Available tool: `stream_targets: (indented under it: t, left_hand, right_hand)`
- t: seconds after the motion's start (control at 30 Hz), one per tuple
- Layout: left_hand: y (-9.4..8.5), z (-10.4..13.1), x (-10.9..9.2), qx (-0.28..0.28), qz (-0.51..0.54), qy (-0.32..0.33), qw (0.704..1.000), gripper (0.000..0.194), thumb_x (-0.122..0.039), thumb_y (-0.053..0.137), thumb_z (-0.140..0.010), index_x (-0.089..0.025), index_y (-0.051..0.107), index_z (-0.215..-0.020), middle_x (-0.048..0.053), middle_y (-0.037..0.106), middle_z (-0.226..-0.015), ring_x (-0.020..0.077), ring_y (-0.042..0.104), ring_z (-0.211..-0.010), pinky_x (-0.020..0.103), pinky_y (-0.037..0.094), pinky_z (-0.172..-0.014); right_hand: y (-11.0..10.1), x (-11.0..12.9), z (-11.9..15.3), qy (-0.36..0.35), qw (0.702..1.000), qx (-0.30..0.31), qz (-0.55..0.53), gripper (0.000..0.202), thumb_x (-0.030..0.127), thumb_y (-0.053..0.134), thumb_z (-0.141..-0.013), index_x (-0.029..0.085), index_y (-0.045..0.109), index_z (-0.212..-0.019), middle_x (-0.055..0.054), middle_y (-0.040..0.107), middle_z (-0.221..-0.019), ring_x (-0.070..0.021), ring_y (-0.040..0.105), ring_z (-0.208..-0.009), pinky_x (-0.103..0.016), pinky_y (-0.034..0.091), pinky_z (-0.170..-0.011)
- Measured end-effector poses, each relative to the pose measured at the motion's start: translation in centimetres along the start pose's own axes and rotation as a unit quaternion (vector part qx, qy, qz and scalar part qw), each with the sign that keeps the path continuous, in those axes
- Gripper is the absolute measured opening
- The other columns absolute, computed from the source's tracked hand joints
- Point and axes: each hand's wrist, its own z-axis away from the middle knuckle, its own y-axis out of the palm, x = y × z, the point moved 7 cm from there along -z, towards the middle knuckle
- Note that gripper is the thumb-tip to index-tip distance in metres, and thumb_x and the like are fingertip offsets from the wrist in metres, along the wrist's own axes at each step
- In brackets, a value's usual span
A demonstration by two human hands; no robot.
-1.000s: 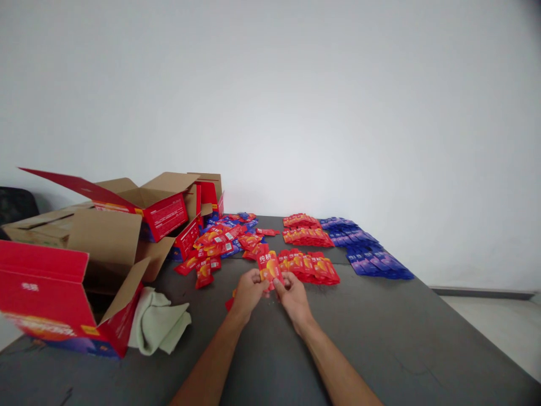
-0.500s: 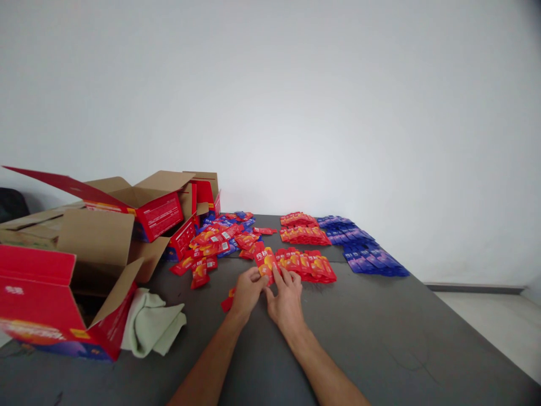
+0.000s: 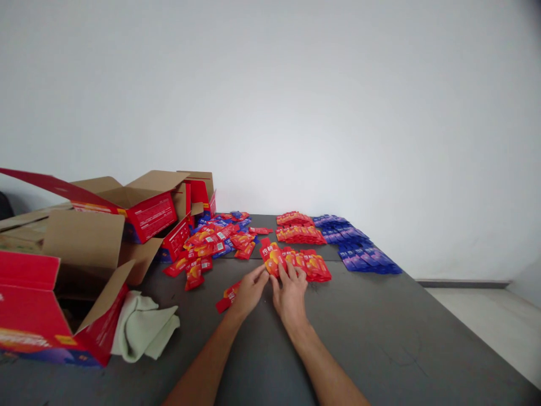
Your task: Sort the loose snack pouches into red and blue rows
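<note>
A red sachet (image 3: 273,256) with yellow-orange fruit print leans on the left end of a row of overlapping red sachets (image 3: 315,265). My right hand (image 3: 291,293) has its fingers over the sachet's lower right part and its thumb at the bottom edge. Against the lower left corner, my left hand (image 3: 250,293) is closed, thumb and index finger together at the sachet's edge. Another red sachet (image 3: 224,303) lies on the table, partly hidden behind the left hand.
A mixed heap of red and blue sachets (image 3: 211,239) lies to the left. Further back are rows of red sachets (image 3: 300,234), with blue sachets (image 3: 367,259) to their right. Open cardboard boxes (image 3: 91,332) and a pale green cloth (image 3: 146,330) occupy the dark table's (image 3: 380,338) left side.
Both hands have moved slightly right with the red sachet, which now sits closer against the row. More of the sachet behind the left hand shows. The view has shifted a little.
</note>
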Motion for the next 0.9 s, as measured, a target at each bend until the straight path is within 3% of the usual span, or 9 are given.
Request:
stream_targets:
  t: [0.1,0.27,0.4,0.5,0.6,0.73,0.9]
  left_hand:
    - [0.2,0.2,-0.1,-0.010,0.028,-0.019,0.999,0.046,-0.047,0.058,-0.084,-0.019,0.066,-0.120,0.008,0.065,-0.126,0.0240,0.059,-0.116,0.038,0.044,-0.103]
    - [0.0,0.6,1.8,-0.071,0.125,-0.093,0.985,0.048,-0.050,0.066,-0.077,-0.016,0.067,-0.111,0.011,0.071,-0.107,0.0199,0.067,-0.090,0.031,0.052,-0.080]
    - [-1.4,0.9,3.3,-0.142,0.081,-0.101,0.981,0.031,-0.036,0.069,-0.071,-0.015,0.067,-0.094,0.002,0.069,-0.078,0.0117,0.061,-0.064,0.021,0.046,-0.060]
    - [-1.8,1.0,3.6,-0.143,0.038,-0.097,0.984,0.018,-0.029,0.065,-0.069,-0.016,0.067,-0.082,-0.003,0.061,-0.064,0.0088,0.053,-0.054,0.018,0.038,-0.050]
    - [-1.5,1.1,3.4,-0.134,0.027,-0.112,0.984,0.017,-0.030,0.064,-0.069,-0.017,0.067,-0.079,-0.003,0.062,-0.062,0.0100,0.054,-0.055,0.019,0.040,-0.052]
    - [-0.7,0.8,2.3,-0.095,0.041,-0.101,0.990,0.027,-0.039,0.061,-0.076,-0.016,0.070,-0.087,0.004,0.070,-0.080,0.0160,0.063,-0.072,0.025,0.049,-0.068]
    - [-1.0,0.5,0.7,-0.074,-0.113,-0.033,0.990,0.030,-0.039,0.054,-0.084,-0.019,0.073,-0.096,0.008,0.073,-0.101,0.0226,0.065,-0.098,0.032,0.047,-0.090]
  right_hand:
    - [0.1,-0.3,-0.1,-0.005,1.000,0.004,-0.025,0.034,0.031,0.049,-0.094,0.017,0.064,-0.121,-0.016,0.056,-0.129,-0.0305,0.049,-0.112,-0.046,0.041,-0.093]
    - [0.7,0.2,0.4,0.004,0.998,0.033,-0.057,0.037,0.031,0.052,-0.090,0.019,0.060,-0.124,-0.016,0.053,-0.130,-0.0312,0.049,-0.114,-0.048,0.041,-0.095]
    - [0.9,1.0,1.0,0.012,0.996,0.035,-0.080,0.037,0.030,0.058,-0.085,0.018,0.058,-0.119,-0.016,0.052,-0.132,-0.0326,0.046,-0.117,-0.051,0.040,-0.097]
    - [1.2,1.3,1.2,0.007,0.994,0.044,-0.101,0.036,0.026,0.059,-0.082,0.015,0.055,-0.116,-0.018,0.050,-0.132,-0.0329,0.044,-0.120,-0.051,0.039,-0.100]
    - [1.6,1.1,1.3,0.007,0.992,0.052,-0.111,0.035,0.022,0.056,-0.082,0.015,0.053,-0.116,-0.018,0.051,-0.131,-0.0311,0.047,-0.117,-0.050,0.041,-0.098]
    - [1.4,0.4,0.8,0.013,0.993,0.029,-0.111,0.031,0.023,0.053,-0.086,0.015,0.054,-0.115,-0.018,0.052,-0.130,-0.0293,0.048,-0.116,-0.047,0.041,-0.098]
    - [0.5,-2.5,-0.8,0.042,0.996,-0.023,-0.070,0.033,0.030,0.053,-0.087,0.012,0.056,-0.114,-0.020,0.055,-0.126,-0.0305,0.048,-0.116,-0.047,0.040,-0.099]
